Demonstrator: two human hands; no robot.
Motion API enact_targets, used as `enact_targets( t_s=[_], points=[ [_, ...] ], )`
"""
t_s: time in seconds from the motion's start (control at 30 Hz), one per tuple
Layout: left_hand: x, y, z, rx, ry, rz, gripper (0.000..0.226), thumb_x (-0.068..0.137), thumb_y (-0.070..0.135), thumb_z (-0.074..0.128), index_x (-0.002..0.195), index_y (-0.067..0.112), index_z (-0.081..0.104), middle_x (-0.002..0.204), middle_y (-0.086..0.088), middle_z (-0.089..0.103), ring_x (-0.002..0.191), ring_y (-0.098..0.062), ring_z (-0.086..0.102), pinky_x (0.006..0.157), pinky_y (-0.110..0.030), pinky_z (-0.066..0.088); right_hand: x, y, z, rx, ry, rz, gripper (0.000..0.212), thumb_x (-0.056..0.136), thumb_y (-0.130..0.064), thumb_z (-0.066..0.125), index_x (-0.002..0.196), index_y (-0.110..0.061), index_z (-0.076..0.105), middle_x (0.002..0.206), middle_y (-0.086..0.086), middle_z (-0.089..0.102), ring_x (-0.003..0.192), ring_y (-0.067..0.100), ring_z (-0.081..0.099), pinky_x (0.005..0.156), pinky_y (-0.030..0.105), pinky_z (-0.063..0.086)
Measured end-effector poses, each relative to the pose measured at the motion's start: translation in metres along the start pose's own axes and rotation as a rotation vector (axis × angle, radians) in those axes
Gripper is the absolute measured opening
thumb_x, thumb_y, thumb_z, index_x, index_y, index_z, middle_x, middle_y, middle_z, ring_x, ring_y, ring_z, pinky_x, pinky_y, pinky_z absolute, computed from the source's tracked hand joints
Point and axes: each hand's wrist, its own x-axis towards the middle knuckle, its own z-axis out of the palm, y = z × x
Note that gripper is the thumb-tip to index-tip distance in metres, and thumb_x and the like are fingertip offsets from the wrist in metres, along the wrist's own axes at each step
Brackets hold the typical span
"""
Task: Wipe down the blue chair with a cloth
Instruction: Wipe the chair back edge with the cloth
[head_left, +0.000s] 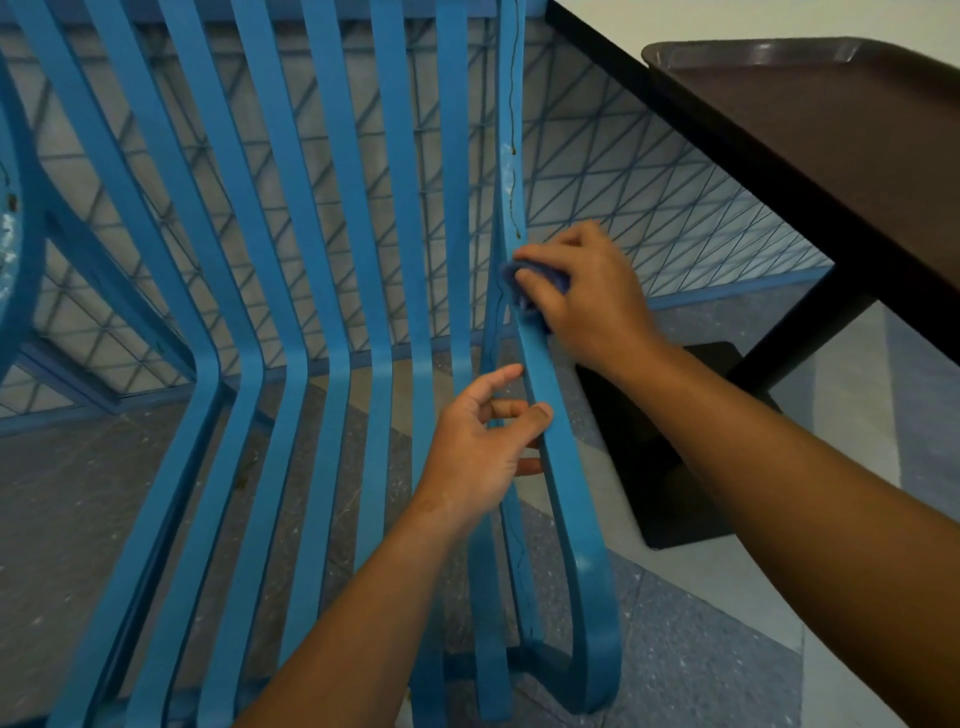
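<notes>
- You are looking down at the blue chair made of long bent metal slats (332, 260). It fills the middle and the left of your view, and its top and bottom are cut off at the edges.
- Your right hand (587, 296) is at about 1 o'clock from the middle. Its fingers are curled tight around a small bunched blue cloth (535, 283).
- The cloth is pressed on the rightmost slat (566, 499) of the chair. Most of the cloth is hidden under your fingers, so you can only see a little bit of it.
- Your left hand (483, 441) is just below, at about 5 o'clock from the middle. Its thumb and fingers are loosely closed around the same slat. Some fingertips are hidden behind the slat.
- A thin dark wire (511, 104) runs down that slat at 12 o'clock. You cannot tell what it is.
- A dark brown tray (831, 130) sits on a black-edged table (675, 119) at 2 o'clock. Both are cut off at the right edge.
- A blue mesh fence (649, 218) stands behind the chair.
- The grey speckled floor (701, 649) shows through the gaps.
</notes>
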Motion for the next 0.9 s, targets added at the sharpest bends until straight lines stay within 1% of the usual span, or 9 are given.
enact_targets(
  t_s=[0.1,0.23,0.33,0.4,0.47,0.57,0.73,0.83,0.9],
  points=[
    [0.001,-0.001,0.000,-0.024,0.004,-0.012,0.050,0.091,0.014,0.073,0.136,0.026,0.055,0.101,-0.015,0.072,0.091,-0.020,0.075,0.071,-0.038,0.062,-0.006,-0.002,0.018,-0.082,-0.066,-0.133,0.028,0.093,-0.038,0.069,0.118,-0.028,0.075,0.108,-0.002,0.055,0.103,0.016,0.056,0.079,0.027,0.042],
    [-0.001,0.001,0.001,-0.043,-0.021,-0.016,0.053,0.092,0.013,0.072,0.140,0.024,0.053,0.103,-0.017,0.071,0.088,-0.020,0.075,0.066,-0.031,0.060,0.023,0.012,0.016,0.002,0.030,0.068,0.029,0.095,-0.036,0.067,0.121,-0.026,0.073,0.108,-0.004,0.053,0.099,0.009,0.053,0.078,0.023,0.038],
    [-0.001,0.002,0.000,-0.042,-0.029,-0.020,0.054,0.092,0.014,0.072,0.141,0.024,0.051,0.100,-0.012,0.073,0.089,-0.019,0.075,0.067,-0.031,0.060,0.038,0.018,0.009,0.010,0.118,0.217,0.028,0.096,-0.035,0.066,0.120,-0.024,0.073,0.117,0.002,0.060,0.101,0.010,0.057,0.082,0.023,0.044],
    [0.000,0.001,-0.001,-0.037,-0.032,-0.025,0.054,0.092,0.014,0.073,0.141,0.024,0.052,0.098,-0.008,0.073,0.090,-0.020,0.075,0.068,-0.032,0.061,0.031,0.013,0.008,0.032,0.112,0.168,0.028,0.095,-0.038,0.065,0.119,-0.026,0.074,0.114,0.002,0.060,0.103,0.013,0.059,0.083,0.023,0.042],
    [0.000,0.001,-0.002,-0.041,-0.032,-0.026,0.054,0.091,0.015,0.073,0.140,0.025,0.053,0.096,-0.007,0.073,0.091,-0.021,0.075,0.070,-0.035,0.061,0.016,0.004,0.014,0.049,0.033,0.036,0.028,0.093,-0.042,0.067,0.115,-0.027,0.076,0.109,-0.001,0.059,0.101,0.011,0.057,0.082,0.023,0.041],
    [0.000,0.000,-0.001,-0.038,-0.030,-0.025,0.053,0.091,0.016,0.073,0.139,0.026,0.054,0.103,-0.014,0.072,0.093,-0.023,0.075,0.071,-0.036,0.062,0.009,0.004,0.026,0.050,0.004,-0.047,0.027,0.091,-0.041,0.070,0.111,-0.025,0.078,0.105,-0.005,0.056,0.100,0.014,0.058,0.084,0.029,0.047],
    [0.000,0.001,-0.002,-0.035,-0.025,-0.028,0.053,0.091,0.016,0.073,0.140,0.025,0.053,0.104,-0.015,0.071,0.092,-0.020,0.075,0.068,-0.032,0.061,0.039,0.013,0.029,0.097,0.113,0.070,0.027,0.091,-0.036,0.072,0.114,-0.021,0.076,0.105,-0.002,0.057,0.094,0.005,0.054,0.083,0.022,0.045],
    [-0.001,0.003,-0.004,-0.025,-0.041,-0.026,0.054,0.091,0.015,0.073,0.140,0.024,0.053,0.103,-0.012,0.072,0.091,-0.017,0.075,0.067,-0.031,0.061,0.055,0.013,0.020,0.142,0.115,0.214,0.024,0.093,-0.034,0.071,0.111,-0.020,0.077,0.107,0.000,0.069,0.093,0.007,0.061,0.088,0.032,0.055],
    [0.000,0.003,-0.005,-0.022,-0.053,-0.023,0.054,0.091,0.015,0.073,0.140,0.024,0.053,0.103,-0.012,0.072,0.092,-0.017,0.075,0.069,-0.033,0.062,0.054,0.009,0.011,0.146,0.080,0.220,0.028,0.093,-0.037,0.071,0.114,-0.020,0.077,0.111,0.000,0.067,0.098,0.008,0.061,0.091,0.030,0.054]
  ],
)
